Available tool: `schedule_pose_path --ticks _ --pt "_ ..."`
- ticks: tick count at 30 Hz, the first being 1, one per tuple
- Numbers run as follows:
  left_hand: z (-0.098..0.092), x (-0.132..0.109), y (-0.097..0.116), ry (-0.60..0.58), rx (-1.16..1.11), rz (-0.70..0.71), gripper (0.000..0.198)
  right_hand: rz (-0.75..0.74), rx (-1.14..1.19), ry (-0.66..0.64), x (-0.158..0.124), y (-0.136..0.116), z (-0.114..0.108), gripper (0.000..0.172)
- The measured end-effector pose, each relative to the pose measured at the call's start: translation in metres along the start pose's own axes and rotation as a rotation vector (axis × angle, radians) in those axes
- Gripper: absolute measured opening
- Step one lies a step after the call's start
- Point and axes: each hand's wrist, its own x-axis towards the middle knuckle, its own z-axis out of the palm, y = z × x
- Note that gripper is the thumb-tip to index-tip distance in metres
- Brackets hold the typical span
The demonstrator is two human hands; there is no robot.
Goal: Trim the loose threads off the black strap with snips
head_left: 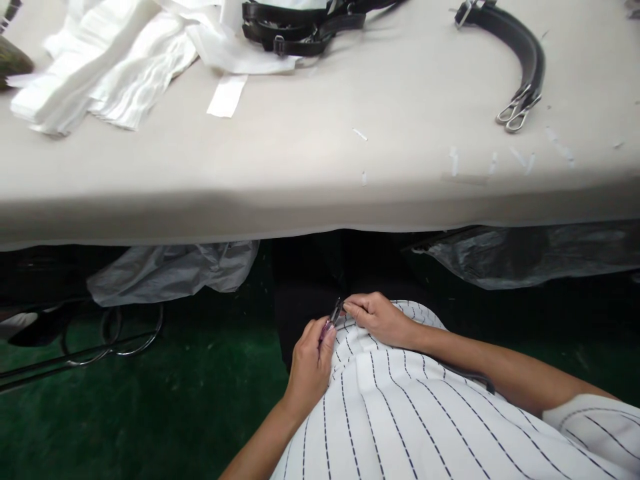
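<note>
Low in front of my lap, my left hand (311,360) is closed around a small pink-handled tool (336,312). Its narrow dark metal tip points up and away, and it resembles thread snips. My right hand (383,320) is pinched right beside that tip. Whatever its fingertips hold is too small to make out. Both hands are just in front of a white shirt (380,387) with dark dashed stripes, below the table edge.
The cloth-covered table (280,153) spans the view ahead. On it lie white strips (115,67), black buckled straps (290,30), a curved black strap (525,50) with metal clips, and paper scraps. Plastic sheeting (185,270) and metal rings (145,333) are underneath, above a green floor (150,413).
</note>
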Motion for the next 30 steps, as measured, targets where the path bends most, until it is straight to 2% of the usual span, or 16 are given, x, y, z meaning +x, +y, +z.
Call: schedule_pose_path --ticks 9,15,22,30 --pt "0.006 0.006 0.003 0.037 -0.042 0.017 0.028 -0.054 -0.009 -0.060 0.002 0.004 0.000 0.031" --pt "0.000 0.008 0.003 0.010 -0.093 0.019 0.027 -0.200 -0.187 0.065 -0.002 0.004 -0.003 0.025" --pt "-0.005 0.006 0.005 -0.049 -0.221 0.003 0.027 -0.354 -0.057 -0.117 0.002 0.005 -0.012 0.027" --pt "-0.002 0.003 0.008 -0.012 -0.252 0.003 0.026 -0.349 -0.002 -0.137 0.005 0.009 -0.010 0.025"
